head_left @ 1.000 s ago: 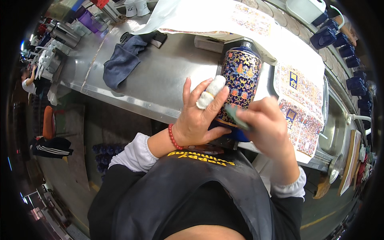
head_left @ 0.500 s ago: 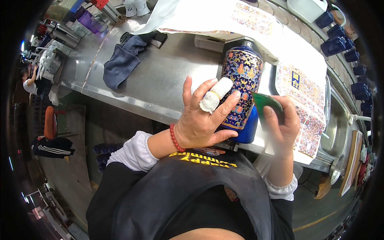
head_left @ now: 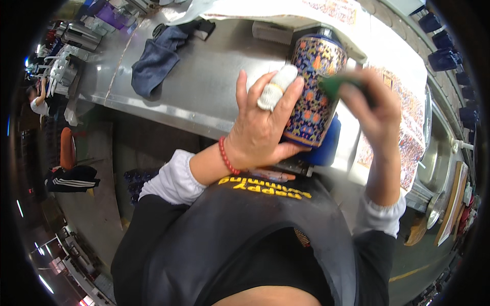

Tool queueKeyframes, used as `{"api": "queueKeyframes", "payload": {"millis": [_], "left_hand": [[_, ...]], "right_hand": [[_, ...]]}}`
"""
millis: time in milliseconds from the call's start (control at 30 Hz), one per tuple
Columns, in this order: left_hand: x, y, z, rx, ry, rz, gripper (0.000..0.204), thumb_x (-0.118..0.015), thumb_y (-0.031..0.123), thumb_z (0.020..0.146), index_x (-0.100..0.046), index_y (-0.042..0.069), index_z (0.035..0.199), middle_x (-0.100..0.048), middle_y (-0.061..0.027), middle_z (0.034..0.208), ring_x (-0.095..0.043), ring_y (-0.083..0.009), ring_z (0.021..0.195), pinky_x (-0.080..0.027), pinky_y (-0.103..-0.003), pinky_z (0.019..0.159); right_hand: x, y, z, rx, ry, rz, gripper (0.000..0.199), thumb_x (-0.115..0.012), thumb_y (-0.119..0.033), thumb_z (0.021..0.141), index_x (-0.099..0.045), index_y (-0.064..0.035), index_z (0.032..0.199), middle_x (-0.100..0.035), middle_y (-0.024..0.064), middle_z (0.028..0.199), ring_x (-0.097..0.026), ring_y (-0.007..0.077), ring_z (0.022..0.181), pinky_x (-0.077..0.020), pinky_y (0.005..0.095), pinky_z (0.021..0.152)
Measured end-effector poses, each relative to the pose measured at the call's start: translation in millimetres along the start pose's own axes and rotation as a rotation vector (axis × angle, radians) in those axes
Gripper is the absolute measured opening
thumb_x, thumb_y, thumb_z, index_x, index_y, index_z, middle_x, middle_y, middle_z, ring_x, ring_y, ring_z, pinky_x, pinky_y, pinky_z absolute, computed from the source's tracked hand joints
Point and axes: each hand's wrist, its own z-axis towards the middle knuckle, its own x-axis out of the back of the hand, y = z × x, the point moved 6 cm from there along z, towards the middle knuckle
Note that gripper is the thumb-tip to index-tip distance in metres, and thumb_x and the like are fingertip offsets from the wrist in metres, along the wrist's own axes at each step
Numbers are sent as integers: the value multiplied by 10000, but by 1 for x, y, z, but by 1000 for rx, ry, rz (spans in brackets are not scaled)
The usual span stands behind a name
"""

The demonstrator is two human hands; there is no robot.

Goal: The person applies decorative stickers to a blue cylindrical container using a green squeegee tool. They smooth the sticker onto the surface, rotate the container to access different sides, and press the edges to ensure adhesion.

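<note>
A dark blue bottle (head_left: 314, 97) covered in a gold, orange and multicoloured floral pattern lies tilted on the bench, its neck pointing away from me. My left hand (head_left: 258, 125) rests against its left side and lower end with fingers spread; one finger wears a white cloth wrap (head_left: 278, 86). Pinched in my right hand (head_left: 380, 104) is a flat green scraper (head_left: 334, 85), its edge at the bottle's upper right side. Motion blurs that hand. Under the bottle's near end shows a glossy blue piece (head_left: 329, 143), mostly hidden.
Patterned printed sheets (head_left: 414, 115) cover the bench on the right, beside a metal sink (head_left: 436, 163). A grey-blue cloth (head_left: 155, 64) lies on the steel bench (head_left: 214, 76) at left. Several blue containers (head_left: 444, 58) line the far right. Another person (head_left: 38, 102) is far left.
My right hand has moved up and right, and the scraper now reaches the patterned side of the bottle. The bottle and left hand appear slightly higher in view.
</note>
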Motion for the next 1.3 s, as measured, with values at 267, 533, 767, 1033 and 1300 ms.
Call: {"api": "queueKeyframes", "payload": {"millis": [267,533,767,1033,1300], "left_hand": [[-7,-9,-6,-31,67,19,1097,-798,635,674,-432,49,1527,-556,-144,1400,-460,-377,1286,-108,-736,1110],[-12,-13,-11,-40,67,-10,1125,-771,656,711,-379,18,1550,-584,-125,1358,-519,-329,1234,-94,-735,1118],[-7,-15,-22,-29,85,-85,876,-711,570,851,-463,60,1519,-594,-137,1383,-524,-356,1267,-104,-679,1163],[6,4,-48,-193,121,37,407,-695,372,929,-745,117,1243,-728,-90,1230,-579,-276,1275,-101,-552,1243],[10,1,-45,-243,110,26,416,-678,392,932,-743,124,1243,-725,-85,1247,-559,-283,1304,-80,-553,1249]], "right_hand": [[-16,-27,-26,453,-268,-136,381,-777,53,660,-743,-60,1022,-655,86,870,-642,226,783,-521,336,687],[-22,-24,-44,478,-301,-161,314,-796,3,701,-743,-46,1006,-659,69,892,-657,235,800,-526,358,721],[-8,15,-79,411,-272,-240,348,-791,49,701,-739,-2,1041,-658,114,931,-646,234,776,-503,312,660],[8,68,-101,-77,196,118,247,-739,-83,943,-652,26,1147,-684,38,1009,-620,75,892,-491,204,806],[-2,62,-100,-57,224,176,272,-738,-114,955,-642,16,1174,-695,21,995,-624,67,896,-498,207,813]]}}
